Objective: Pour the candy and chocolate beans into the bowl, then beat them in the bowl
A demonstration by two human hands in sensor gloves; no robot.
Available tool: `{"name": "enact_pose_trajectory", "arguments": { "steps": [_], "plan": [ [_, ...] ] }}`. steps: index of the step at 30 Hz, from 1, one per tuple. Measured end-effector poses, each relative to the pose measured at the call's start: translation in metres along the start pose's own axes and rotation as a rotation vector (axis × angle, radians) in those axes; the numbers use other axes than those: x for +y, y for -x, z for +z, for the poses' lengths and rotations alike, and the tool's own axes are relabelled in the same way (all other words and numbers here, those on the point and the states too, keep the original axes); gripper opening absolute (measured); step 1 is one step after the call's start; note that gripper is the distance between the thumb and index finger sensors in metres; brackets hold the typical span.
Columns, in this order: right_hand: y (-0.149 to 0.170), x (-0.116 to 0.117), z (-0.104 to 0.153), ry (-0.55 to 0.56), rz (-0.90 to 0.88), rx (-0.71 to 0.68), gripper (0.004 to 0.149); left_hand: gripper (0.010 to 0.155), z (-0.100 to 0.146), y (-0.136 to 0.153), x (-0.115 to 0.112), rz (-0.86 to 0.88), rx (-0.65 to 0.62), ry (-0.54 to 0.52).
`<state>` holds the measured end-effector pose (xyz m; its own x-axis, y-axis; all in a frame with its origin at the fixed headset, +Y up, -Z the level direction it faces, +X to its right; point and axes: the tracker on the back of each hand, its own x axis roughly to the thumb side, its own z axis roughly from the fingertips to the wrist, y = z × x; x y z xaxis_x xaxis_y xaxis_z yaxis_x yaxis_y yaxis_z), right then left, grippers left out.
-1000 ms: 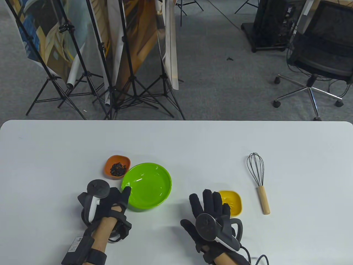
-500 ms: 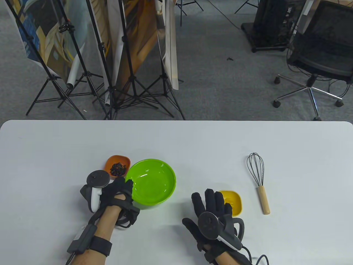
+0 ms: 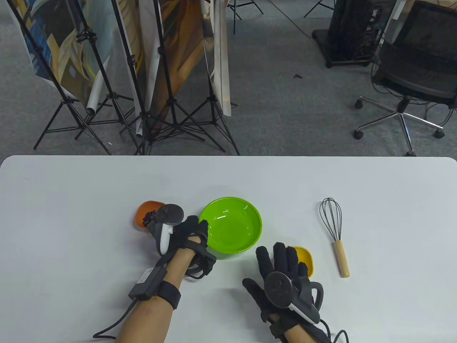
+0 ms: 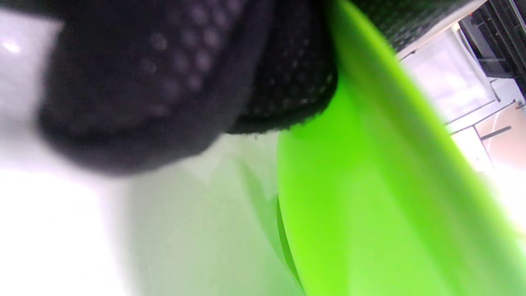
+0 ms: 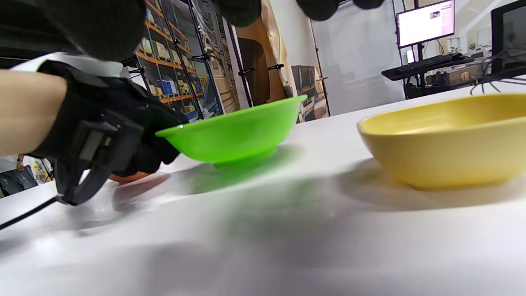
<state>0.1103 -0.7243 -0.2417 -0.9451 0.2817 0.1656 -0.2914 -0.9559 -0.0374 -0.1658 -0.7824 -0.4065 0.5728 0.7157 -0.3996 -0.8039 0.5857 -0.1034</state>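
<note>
The left hand (image 3: 187,232) grips the near-left rim of the round green plastic bowl (image 3: 232,228); its fingers (image 4: 287,82) are clamped on that rim. The bowl stands on the white bench (image 3: 71,214), near the middle. The small orange dish with dark chocolate beans (image 3: 144,214) is just behind the left hand, partly hidden by the tracker. The right hand (image 3: 282,271) lies flat, its fingers straight and a little apart, and it covers the left part of the small yellow dish (image 3: 307,259). I cannot tell what is inside the yellow dish. The wire whisk with a wooden handle (image 3: 335,235) lies at the right, apart from both hands.
</note>
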Motion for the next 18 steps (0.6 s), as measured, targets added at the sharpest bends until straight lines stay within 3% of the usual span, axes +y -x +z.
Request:
{"name": "enact_pose_trajectory", "arguments": {
  "steps": [12,15,18],
  "plan": [
    [-0.006,0.006,0.001,-0.031,0.023,-0.024,0.084,0.048,-0.001,0.002,-0.004,0.0,0.023,-0.026],
    [-0.005,0.006,0.001,-0.028,0.02,-0.02,0.084,0.062,0.0,0.004,-0.001,-0.014,0.042,-0.014],
    [-0.004,0.006,0.001,-0.031,0.021,-0.018,0.084,0.074,0.007,0.003,0.01,-0.109,0.017,-0.087]
  ]
}}
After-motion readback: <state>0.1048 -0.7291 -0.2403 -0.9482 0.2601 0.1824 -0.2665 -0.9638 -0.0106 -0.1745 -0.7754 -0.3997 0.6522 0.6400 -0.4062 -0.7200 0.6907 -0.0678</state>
